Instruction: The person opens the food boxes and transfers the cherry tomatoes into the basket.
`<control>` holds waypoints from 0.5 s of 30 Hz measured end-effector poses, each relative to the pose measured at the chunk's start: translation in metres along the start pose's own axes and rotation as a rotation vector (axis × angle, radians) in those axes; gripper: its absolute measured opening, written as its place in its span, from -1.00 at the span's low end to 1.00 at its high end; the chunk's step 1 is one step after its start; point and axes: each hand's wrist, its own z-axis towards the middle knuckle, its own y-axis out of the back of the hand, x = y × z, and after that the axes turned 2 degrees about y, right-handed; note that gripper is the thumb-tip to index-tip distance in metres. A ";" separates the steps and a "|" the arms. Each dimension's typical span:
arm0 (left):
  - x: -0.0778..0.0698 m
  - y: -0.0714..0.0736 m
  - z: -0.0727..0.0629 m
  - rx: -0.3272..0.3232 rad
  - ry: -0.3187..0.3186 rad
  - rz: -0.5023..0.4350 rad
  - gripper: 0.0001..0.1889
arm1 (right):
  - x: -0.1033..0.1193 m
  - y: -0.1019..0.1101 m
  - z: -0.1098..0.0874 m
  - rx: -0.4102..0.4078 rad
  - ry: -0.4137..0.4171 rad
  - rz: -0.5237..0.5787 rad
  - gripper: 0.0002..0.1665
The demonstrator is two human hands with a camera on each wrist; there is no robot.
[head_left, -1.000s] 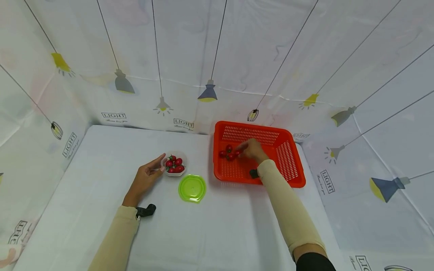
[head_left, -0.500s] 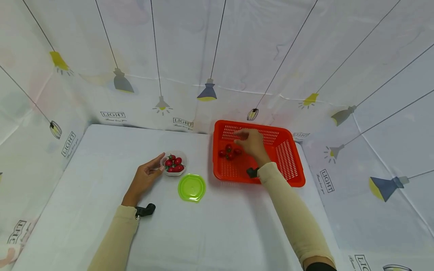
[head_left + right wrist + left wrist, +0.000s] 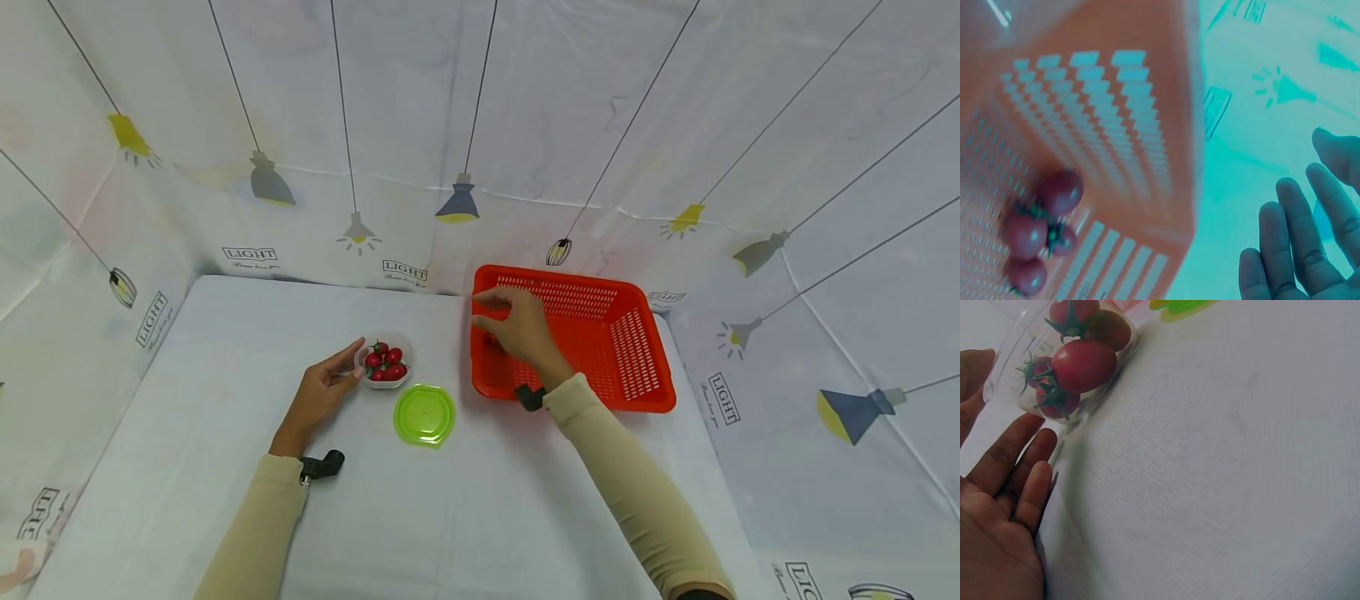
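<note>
In the head view, my left hand (image 3: 318, 402) holds the left side of a small clear plastic container (image 3: 411, 348) with thumb and forefinger. Several red cherry tomatoes (image 3: 1084, 367) with green stems lie in it. My right hand (image 3: 519, 327) is raised over the left end of a red plastic basket (image 3: 592, 358), thumb and forefinger apart. The right wrist view shows its fingers fairly straight, with nothing visible between them. Several more cherry tomatoes (image 3: 1025, 236) lie on the basket floor; my right hand mostly hides them in the head view.
A bright green lid (image 3: 424, 415) lies on the white-covered table (image 3: 420, 517), just in front of the container and left of the basket. Behind the table hangs a white backdrop (image 3: 525, 125) printed with lamps.
My right hand has lifted from the tomatoes in the basket and moved left to the basket's left rim. The left hand and container have stayed in place.
</note>
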 end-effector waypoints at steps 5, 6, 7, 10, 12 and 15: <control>0.001 0.000 0.001 -0.004 -0.012 0.004 -0.40 | 0.015 -0.019 -0.006 0.041 0.051 -0.011 -0.62; 0.001 0.000 0.001 -0.004 -0.014 0.006 -0.40 | 0.018 -0.023 -0.007 0.050 0.067 -0.015 -0.62; 0.002 0.000 0.001 -0.003 -0.019 0.007 -0.40 | 0.021 -0.027 -0.008 0.060 0.081 -0.021 -0.61; 0.002 0.000 0.001 -0.005 -0.026 0.003 -0.39 | 0.029 -0.040 -0.010 0.092 0.122 -0.038 -0.58; 0.001 0.000 0.001 -0.002 -0.030 -0.001 -0.39 | 0.033 -0.048 -0.011 0.117 0.152 -0.040 -0.57; 0.002 0.000 0.001 -0.002 -0.033 -0.005 -0.39 | 0.038 -0.058 -0.011 0.160 0.183 -0.059 -0.56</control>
